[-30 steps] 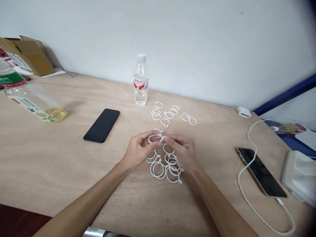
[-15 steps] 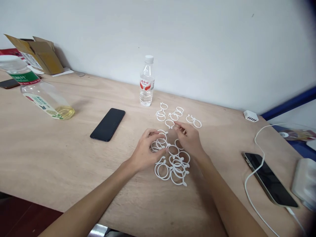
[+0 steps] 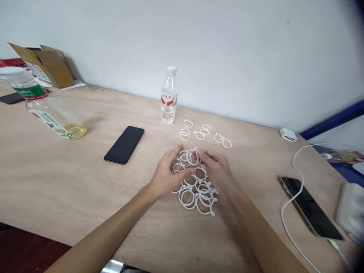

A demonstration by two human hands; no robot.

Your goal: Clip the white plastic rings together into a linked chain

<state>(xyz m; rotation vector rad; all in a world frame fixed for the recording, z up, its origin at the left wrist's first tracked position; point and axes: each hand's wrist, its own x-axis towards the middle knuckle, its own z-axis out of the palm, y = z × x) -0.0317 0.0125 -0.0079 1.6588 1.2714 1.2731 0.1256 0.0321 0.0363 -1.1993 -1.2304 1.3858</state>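
A cluster of linked white plastic rings (image 3: 196, 191) lies on the wooden table (image 3: 71, 182) in front of me. My left hand (image 3: 166, 174) pinches the far end of that cluster between thumb and fingers. Facing it, my right hand (image 3: 218, 170) holds a single white ring (image 3: 194, 156) at its fingertips, touching the rings in my left hand. Several loose white rings (image 3: 200, 133) lie farther back, in small groups near a water bottle.
A clear water bottle (image 3: 168, 96) stands behind the rings. A black phone (image 3: 124, 144) lies to the left, with a tipped oil bottle (image 3: 49, 112) and cardboard box (image 3: 42, 64) beyond. To the right lie a phone (image 3: 309, 206) with white cable (image 3: 287, 204) and a white charger (image 3: 288, 134).
My right hand reached back to the loose rings, picked one up and brought it to the cluster held by my left hand. The camera view shifted slightly.
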